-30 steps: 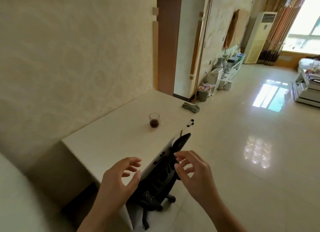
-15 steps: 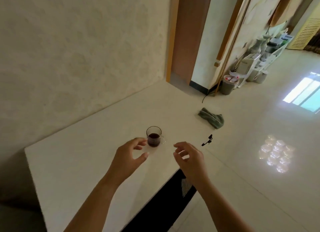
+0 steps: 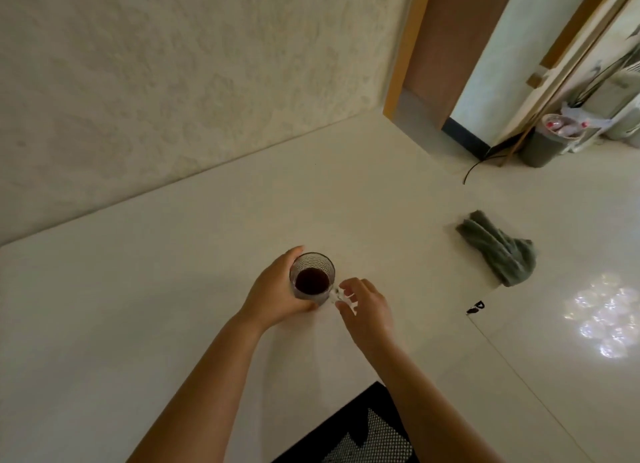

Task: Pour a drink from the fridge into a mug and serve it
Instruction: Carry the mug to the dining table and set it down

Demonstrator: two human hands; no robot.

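A clear glass mug (image 3: pixel 312 278) holding a dark drink stands on the white table (image 3: pixel 173 289), near the middle. My left hand (image 3: pixel 277 291) wraps around the mug's left side, thumb at the far rim. My right hand (image 3: pixel 367 307) is at the mug's right, its fingertips pinched on the clear handle. Both forearms reach in from the bottom of the view.
A textured wall runs along the table's far side. A green cloth (image 3: pixel 498 248) lies at the table's right corner, and a small black clip (image 3: pixel 475 307) sits at the right edge. A black mesh chair back (image 3: pixel 363 435) is below the front edge. A bin (image 3: pixel 543 144) stands on the floor.
Both hands have moved forward to the mug. The left hand has closed around its side and the right fingers have reached the handle. The view has come closer and tilted down.
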